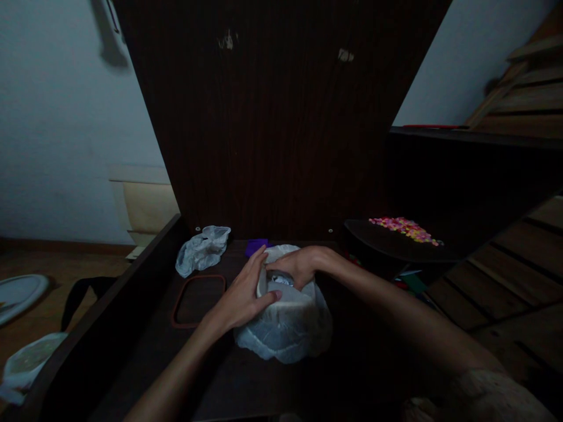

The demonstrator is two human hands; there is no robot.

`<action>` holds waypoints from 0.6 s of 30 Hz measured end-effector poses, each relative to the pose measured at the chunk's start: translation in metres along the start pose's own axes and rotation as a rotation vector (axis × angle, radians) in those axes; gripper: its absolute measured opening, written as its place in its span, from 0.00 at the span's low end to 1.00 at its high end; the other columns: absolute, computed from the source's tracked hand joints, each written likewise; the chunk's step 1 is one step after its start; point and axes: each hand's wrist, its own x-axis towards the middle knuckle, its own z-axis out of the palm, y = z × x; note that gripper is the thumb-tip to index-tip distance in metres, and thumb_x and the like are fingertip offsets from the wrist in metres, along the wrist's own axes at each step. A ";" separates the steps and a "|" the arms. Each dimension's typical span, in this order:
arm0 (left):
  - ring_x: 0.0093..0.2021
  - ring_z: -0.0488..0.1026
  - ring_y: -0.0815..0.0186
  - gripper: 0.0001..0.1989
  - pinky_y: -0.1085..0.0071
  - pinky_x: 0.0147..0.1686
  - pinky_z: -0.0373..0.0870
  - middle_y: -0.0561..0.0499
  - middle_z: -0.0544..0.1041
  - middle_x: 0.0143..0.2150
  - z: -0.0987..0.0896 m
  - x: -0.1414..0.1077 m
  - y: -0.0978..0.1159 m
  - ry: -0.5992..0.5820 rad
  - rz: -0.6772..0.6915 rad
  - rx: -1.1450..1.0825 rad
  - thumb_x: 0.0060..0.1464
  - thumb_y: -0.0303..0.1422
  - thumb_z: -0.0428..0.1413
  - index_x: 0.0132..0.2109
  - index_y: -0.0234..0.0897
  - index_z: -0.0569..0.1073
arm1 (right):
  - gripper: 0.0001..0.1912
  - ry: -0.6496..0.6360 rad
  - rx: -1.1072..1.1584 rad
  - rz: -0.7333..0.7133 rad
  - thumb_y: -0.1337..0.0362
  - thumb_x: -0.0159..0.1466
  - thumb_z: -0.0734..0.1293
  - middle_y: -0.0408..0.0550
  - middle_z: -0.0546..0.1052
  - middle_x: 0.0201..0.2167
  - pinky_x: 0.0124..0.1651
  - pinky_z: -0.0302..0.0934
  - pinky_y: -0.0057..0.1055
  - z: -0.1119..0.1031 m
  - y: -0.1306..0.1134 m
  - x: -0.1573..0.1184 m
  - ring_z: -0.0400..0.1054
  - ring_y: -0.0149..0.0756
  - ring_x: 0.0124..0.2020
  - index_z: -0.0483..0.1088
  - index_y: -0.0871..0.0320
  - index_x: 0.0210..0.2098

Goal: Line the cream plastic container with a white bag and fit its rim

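A container lined with a thin white plastic bag stands on the dark desk, the bag's loose edge draped around its outside. My left hand rests on the container's left rim, fingers apart, thumb over the near side. Inside the opening is my right hand, its fingers bent down and partly hidden. Next to those fingers lies a small shiny grey item; whether they grip it is unclear.
Crumpled clear plastic, a reddish-brown square frame and a purple item lie on the desk. Pink and yellow pieces sit on a right-hand shelf. A raised side edge borders the left.
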 end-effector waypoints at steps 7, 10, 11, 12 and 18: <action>0.74 0.50 0.45 0.37 0.44 0.71 0.49 0.36 0.51 0.75 0.002 0.003 0.005 0.087 -0.003 0.002 0.62 0.48 0.55 0.70 0.35 0.55 | 0.09 -0.192 -0.120 -0.169 0.72 0.64 0.65 0.43 0.79 0.30 0.34 0.59 0.26 -0.012 -0.027 -0.006 0.68 0.31 0.29 0.78 0.59 0.37; 0.72 0.54 0.46 0.27 0.45 0.69 0.53 0.39 0.58 0.72 -0.002 0.002 0.010 0.179 0.110 0.078 0.63 0.45 0.55 0.64 0.38 0.66 | 0.11 -0.246 -0.108 -0.218 0.71 0.66 0.64 0.42 0.76 0.24 0.30 0.56 0.26 -0.013 -0.038 -0.017 0.65 0.30 0.25 0.78 0.59 0.32; 0.71 0.55 0.46 0.25 0.45 0.69 0.55 0.40 0.62 0.71 -0.004 0.001 0.012 0.182 0.160 0.106 0.62 0.44 0.56 0.62 0.39 0.69 | 0.10 -0.263 -0.094 -0.227 0.69 0.67 0.64 0.42 0.77 0.25 0.29 0.57 0.26 -0.014 -0.041 -0.024 0.66 0.30 0.25 0.79 0.59 0.34; 0.70 0.58 0.47 0.24 0.45 0.68 0.57 0.40 0.65 0.69 -0.006 -0.002 0.013 0.163 0.212 0.130 0.61 0.43 0.57 0.61 0.40 0.71 | 0.10 -0.270 -0.083 -0.224 0.66 0.68 0.65 0.43 0.79 0.28 0.30 0.58 0.26 -0.016 -0.044 -0.033 0.68 0.31 0.27 0.79 0.58 0.39; 0.52 0.75 0.56 0.13 0.51 0.60 0.66 0.48 0.82 0.48 -0.015 -0.018 0.022 -0.016 0.410 0.222 0.63 0.37 0.58 0.54 0.44 0.77 | 0.20 0.009 -0.196 -0.180 0.61 0.64 0.72 0.52 0.77 0.56 0.56 0.62 0.35 0.000 -0.036 -0.091 0.71 0.42 0.55 0.74 0.54 0.55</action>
